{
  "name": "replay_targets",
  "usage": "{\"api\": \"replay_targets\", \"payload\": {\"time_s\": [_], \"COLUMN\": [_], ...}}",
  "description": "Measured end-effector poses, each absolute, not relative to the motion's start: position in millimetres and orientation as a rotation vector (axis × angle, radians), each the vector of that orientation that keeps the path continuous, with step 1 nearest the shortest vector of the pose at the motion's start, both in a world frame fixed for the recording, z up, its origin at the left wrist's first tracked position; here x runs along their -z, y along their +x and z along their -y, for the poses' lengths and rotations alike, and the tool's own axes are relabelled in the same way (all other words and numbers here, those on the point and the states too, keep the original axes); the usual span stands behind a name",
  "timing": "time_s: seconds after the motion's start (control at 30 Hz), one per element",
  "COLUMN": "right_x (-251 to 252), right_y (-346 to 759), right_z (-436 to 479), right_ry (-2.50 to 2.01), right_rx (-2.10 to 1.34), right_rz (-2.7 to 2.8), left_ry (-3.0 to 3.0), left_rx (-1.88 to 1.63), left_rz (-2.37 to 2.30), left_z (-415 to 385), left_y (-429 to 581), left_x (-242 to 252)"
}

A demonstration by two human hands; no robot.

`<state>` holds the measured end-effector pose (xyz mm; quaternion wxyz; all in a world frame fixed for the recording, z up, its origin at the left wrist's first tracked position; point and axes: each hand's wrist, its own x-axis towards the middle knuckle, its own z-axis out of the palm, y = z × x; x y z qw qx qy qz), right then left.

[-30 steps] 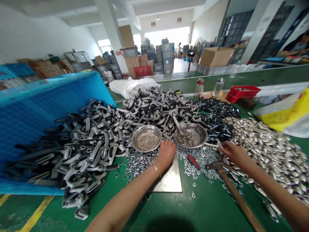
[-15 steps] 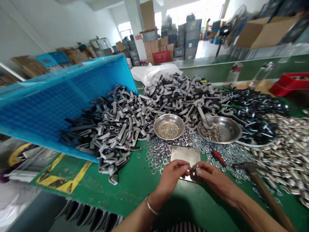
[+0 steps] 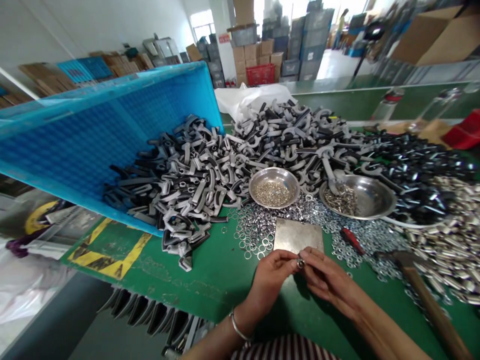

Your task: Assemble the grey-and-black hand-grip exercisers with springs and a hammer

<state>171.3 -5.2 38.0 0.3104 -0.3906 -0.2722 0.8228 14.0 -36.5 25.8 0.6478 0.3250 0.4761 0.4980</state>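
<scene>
My left hand (image 3: pixel 273 277) and my right hand (image 3: pixel 327 276) meet fingertip to fingertip just in front of a square metal plate (image 3: pixel 296 235). Pinched between both hands is a small round metal part (image 3: pixel 300 262); its exact kind is too small to make out. Behind the plate stand a steel dish (image 3: pixel 256 176) of tiny brass-coloured pieces and a second steel dish (image 3: pixel 376 200) with small metal pins. Loose metal rings (image 3: pixel 250 234) lie about the plate's left side. A red-handled tool (image 3: pixel 352 241) rests to its right.
A blue crate (image 3: pixel 123 115) lies tipped on the left, grey-black handles (image 3: pixel 210 175) spilling out. At right are a hammer (image 3: pixel 431 305), silver cylindrical parts (image 3: pixel 450 250) and black parts with metal shanks (image 3: pixel 423 165). Farther back, a person (image 3: pixel 340 29) stands near stacked bins.
The view has shifted so the bench appears lower and farther right. My hands have drawn closer together, fingertips now meeting on the small metal part, nearer the plate's front edge.
</scene>
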Motion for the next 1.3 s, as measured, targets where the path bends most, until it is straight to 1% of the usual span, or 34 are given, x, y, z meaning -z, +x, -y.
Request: {"api": "replay_targets", "payload": {"time_s": [0.1,0.23,0.33,0.4,0.47,0.53,0.57,0.63,0.7,0.73,0.8,0.87,1.03,1.17,1.3], "right_x": [-32,-29,-31,-31,-31,-29,-27,-25,-25,-26,-30,-32,-27,-25,-23], "right_y": [173,179,185,191,199,210,217,226,229,226,213,195,167,170,175], "right_z": [3,4,6,6,5,3,1,-2,-4,-4,-3,2,18,23,15], "right_ry": [-1.061,-1.037,-1.096,-1.194,-1.285,-1.357,-1.384,-1.428,-1.437,-1.426,-1.382,-1.322,-1.195,-1.14,-1.202], "right_rx": [-2.217,-2.31,-2.284,-2.17,-1.959,-1.736,-1.66,-1.584,-1.583,-1.593,-1.621,-1.659,-1.75,-1.826,-1.756], "right_rz": [0.64,0.457,0.589,0.861,1.172,1.413,1.488,1.543,1.524,1.504,1.466,1.46,1.495,1.411,1.221], "left_ry": [0.958,1.484,1.803,2.031,2.224,2.321,2.347,2.325,2.241,2.199,2.184,2.188,2.115,2.095,2.064], "left_rx": [-1.089,-1.113,-1.125,-1.017,-0.856,-0.755,-0.717,-0.611,-0.306,-0.112,-0.007,0.019,0.045,-0.043,-0.23], "left_rz": [-1.115,-1.182,-1.187,-1.166,-1.132,-1.288,-1.464,-1.976,-2.45,-2.557,-2.586,-2.554,-2.547,-2.52,-2.515], "left_z": [36,32,34,36,32,17,5,-27,-65,-83,-114,-137,-153,-143,-133], "left_y": [6,-3,-4,-5,-14,-37,-54,-94,-134,-150,-172,-179,-171,-171,-175], "left_x": [-23,-20,-17,-16,-18,-25,-30,-44,-57,-62,-69,-69,-57,-51,-60]}}
